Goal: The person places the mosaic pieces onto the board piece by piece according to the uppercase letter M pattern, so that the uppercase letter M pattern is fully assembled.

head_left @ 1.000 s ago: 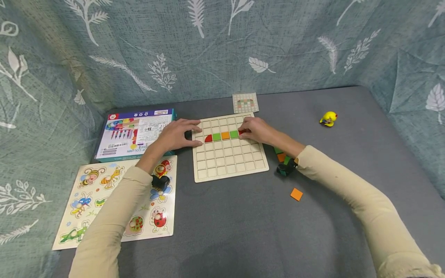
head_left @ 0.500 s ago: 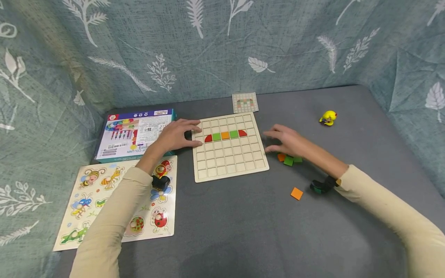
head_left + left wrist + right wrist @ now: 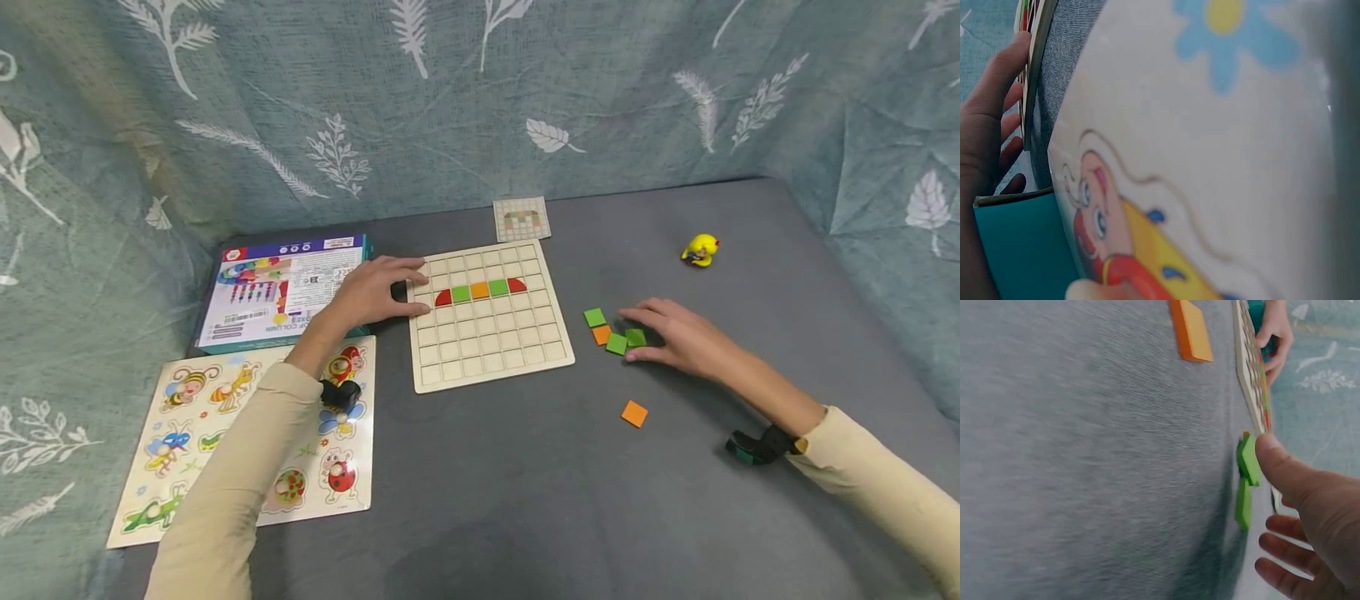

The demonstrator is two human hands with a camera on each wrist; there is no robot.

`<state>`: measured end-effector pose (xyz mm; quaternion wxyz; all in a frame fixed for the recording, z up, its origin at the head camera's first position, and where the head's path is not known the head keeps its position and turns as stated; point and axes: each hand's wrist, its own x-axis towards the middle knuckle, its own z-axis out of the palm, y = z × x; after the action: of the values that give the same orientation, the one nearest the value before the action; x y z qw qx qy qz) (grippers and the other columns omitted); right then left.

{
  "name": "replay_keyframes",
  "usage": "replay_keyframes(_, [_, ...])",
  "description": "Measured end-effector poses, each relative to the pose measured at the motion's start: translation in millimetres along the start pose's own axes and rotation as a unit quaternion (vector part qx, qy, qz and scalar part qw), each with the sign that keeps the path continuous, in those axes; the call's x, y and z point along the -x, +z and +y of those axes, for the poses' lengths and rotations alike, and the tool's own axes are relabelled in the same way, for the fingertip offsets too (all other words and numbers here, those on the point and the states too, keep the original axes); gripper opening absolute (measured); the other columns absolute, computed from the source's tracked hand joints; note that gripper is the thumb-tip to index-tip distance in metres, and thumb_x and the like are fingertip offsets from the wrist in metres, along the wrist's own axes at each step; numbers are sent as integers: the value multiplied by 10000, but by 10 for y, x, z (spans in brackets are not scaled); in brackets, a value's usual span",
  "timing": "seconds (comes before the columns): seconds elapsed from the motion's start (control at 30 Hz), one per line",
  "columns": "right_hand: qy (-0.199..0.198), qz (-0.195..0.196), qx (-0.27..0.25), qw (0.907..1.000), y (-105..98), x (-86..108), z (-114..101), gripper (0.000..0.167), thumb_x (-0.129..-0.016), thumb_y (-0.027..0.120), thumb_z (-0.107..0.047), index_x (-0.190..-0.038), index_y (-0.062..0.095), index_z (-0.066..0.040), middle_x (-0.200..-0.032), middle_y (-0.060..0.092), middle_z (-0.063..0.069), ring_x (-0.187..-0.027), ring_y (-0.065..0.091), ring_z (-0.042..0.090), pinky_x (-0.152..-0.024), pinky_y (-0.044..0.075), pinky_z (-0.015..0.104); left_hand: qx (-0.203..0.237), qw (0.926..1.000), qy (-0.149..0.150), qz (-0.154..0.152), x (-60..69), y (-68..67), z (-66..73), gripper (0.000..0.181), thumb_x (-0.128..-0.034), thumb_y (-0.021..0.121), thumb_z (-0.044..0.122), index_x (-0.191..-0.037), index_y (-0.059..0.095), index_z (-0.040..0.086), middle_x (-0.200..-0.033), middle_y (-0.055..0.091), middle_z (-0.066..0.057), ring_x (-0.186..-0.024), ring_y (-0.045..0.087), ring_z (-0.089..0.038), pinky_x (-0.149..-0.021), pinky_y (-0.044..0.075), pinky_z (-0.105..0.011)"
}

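A wooden grid board (image 3: 491, 364) holds a row of pieces: a red curved piece (image 3: 444, 297), a green square, an orange square (image 3: 480, 290), a green square and another red piece (image 3: 517, 286). My left hand (image 3: 373, 292) rests on the board's left edge, thumb and fingers spread. Over to the right, my right hand (image 3: 678, 337) has thumb and fingers apart around a green tile (image 3: 635, 337); whether it touches the tile is unclear. Beside that tile lie more green tiles (image 3: 595, 317) and an orange one (image 3: 602, 335). The right wrist view shows the right hand (image 3: 1322, 519) with nothing gripped.
A small pattern card (image 3: 522, 220) lies behind the board. To the left are a colourful box (image 3: 281, 292) and an insect puzzle board (image 3: 247, 379). A lone orange tile (image 3: 634, 413) lies nearer the front, and a yellow toy (image 3: 701, 250) stands at the back right.
My right hand has let go of the right red piece, leaving it in the row, and moved right to the loose tiles. My left hand stays at the board's edge. The head view has shifted slightly.
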<state>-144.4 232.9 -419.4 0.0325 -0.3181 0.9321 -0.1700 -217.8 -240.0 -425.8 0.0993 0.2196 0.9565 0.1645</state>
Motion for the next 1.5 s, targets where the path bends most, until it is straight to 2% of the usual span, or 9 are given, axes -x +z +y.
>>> replay_keyframes(0.23, [84,310,45,9995,83,118,62,617,-779,810,-298,-1300,595,-45,-1224,614,134,-1117,595,302,-882,522,494,-39,10000,-2,55,35,1,-31,560,-809,730,513,-1282,648,225,-1529,432,5,-1402,379,-288,-1127,299,-576])
replay_keyframes(0.47, [458,205,34,9987,84,141,71,642,-789,801,-297,-1325,566,-32,-1277,612,190,-1176,572,365,-932,487,554,-38,10000,29,43,41,4,-45,560,-815,721,521,-1284,647,225,-1532,428,9,-1403,377,-285,-1134,293,-570])
replay_keyframes(0.6, [524,25,101,9986,42,134,69,649,-805,787,-304,-1343,548,-31,-1286,611,211,-1182,568,382,-952,474,562,-1,10000,23,66,35,16,-27,547,-815,726,510,-1277,651,227,-1527,434,13,-1401,382,-281,-1132,300,-568])
replay_keyframes(1.0, [374,-167,202,9990,44,121,74,571,-841,756,-257,-1338,554,-61,-1275,614,169,-1156,566,354,-939,482,531,-63,9999,16,132,7,43,-41,549,-809,728,519,-1273,654,233,-1524,438,14,-1389,392,-281,-1128,303,-571])
replay_keyframes(1.27, [298,-342,139,9989,-7,84,76,504,-832,768,-234,-1271,594,-58,-1231,646,135,-1112,597,322,-892,505,512,-35,10000,-36,50,11,53,-25,571,-809,716,543,-1285,646,235,-1534,425,15,-1409,373,-280,-1135,291,-580])
replay_keyframes(1.5, [68,-289,8,9996,2,53,66,477,-851,751,-226,-1275,608,-61,-1211,660,114,-1101,605,296,-891,509,491,-76,10000,-1,60,4,23,-33,560,-809,721,532,-1279,648,238,-1532,426,19,-1404,377,-279,-1136,291,-575])
